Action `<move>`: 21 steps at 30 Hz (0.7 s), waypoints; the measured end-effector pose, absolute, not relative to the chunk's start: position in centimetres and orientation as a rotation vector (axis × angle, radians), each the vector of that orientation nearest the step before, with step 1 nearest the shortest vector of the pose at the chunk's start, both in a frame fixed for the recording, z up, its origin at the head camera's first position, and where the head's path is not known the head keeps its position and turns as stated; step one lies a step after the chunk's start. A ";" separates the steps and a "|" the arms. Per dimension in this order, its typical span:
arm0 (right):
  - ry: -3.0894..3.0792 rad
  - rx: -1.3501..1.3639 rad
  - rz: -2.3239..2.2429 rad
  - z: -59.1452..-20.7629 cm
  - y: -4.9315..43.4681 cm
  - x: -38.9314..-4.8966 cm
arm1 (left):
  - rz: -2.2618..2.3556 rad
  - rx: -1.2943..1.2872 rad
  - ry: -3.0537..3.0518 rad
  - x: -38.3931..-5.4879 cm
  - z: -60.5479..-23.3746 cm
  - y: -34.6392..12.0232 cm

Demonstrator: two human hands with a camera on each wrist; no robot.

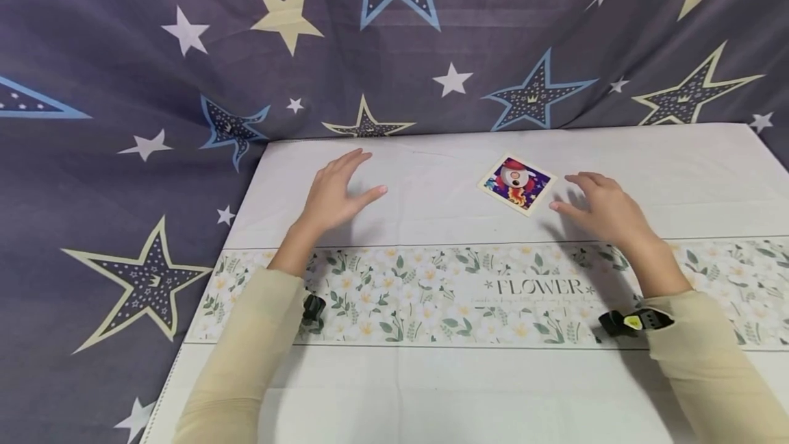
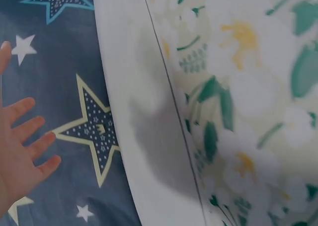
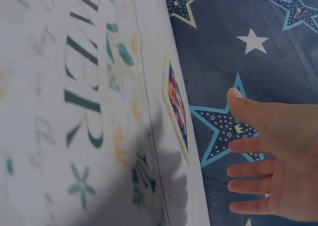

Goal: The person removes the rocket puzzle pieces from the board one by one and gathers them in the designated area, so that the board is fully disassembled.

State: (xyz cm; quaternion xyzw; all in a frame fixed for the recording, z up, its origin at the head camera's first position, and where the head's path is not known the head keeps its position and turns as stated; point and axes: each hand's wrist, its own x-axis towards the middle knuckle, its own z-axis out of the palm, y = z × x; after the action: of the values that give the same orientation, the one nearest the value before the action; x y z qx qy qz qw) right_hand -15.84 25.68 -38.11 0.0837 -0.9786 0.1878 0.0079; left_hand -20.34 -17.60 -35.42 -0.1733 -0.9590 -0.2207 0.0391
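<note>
A square picture card or thin board point(image 1: 516, 183), with a cream border and a cartoon rocket on purple, lies on the white tablecloth right of the middle. In the right wrist view the same picture point(image 3: 176, 107) shows at a slant, lying flat. Just right of it hovers my right hand point(image 1: 607, 211), fingers relaxed and apart from the card. Well to the left, my left hand point(image 1: 335, 190) is held above the cloth with its thumb spread and holds nothing. Both wrist views show loose, extended fingers on the left hand point(image 2: 22, 151) and right hand point(image 3: 273, 156).
The white tablecloth point(image 1: 370, 389) carries a floral band point(image 1: 425, 300) with the word FLOWER. Behind and to the left hangs a dark star-patterned curtain point(image 1: 394, 74), meeting the table's far edge. Black wrist straps sit at both cuffs.
</note>
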 end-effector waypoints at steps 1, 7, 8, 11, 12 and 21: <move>-3.069 0.263 0.582 -38.2 25.5 -15.9 | -0.680 -0.543 -2.935 -20.6 -35.4 -17.3; -3.131 0.276 0.559 -38.5 24.9 -16.2 | -0.726 -0.601 -2.923 -21.9 -35.9 -15.6; -3.142 0.279 0.559 -38.5 24.9 -16.3 | -0.736 -0.612 -2.925 -22.1 -36.1 -15.3; -3.184 0.290 0.558 -38.7 24.5 -16.3 | -0.749 -0.644 -2.950 -22.5 -36.7 -14.5; -3.200 0.297 0.556 -38.8 24.4 -16.4 | -0.749 -0.656 -2.961 -22.6 -36.9 -14.2; -3.258 0.380 0.511 -39.6 23.3 -17.5 | -0.720 -0.763 -3.072 -23.4 -39.0 -10.7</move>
State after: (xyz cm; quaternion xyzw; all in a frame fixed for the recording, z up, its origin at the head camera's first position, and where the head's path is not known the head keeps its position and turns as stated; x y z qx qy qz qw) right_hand -17.49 23.25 -39.61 0.1139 -0.9775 0.1534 -0.0890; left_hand -23.42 -10.75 -39.01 -0.2348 -0.9450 -0.2214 -0.0523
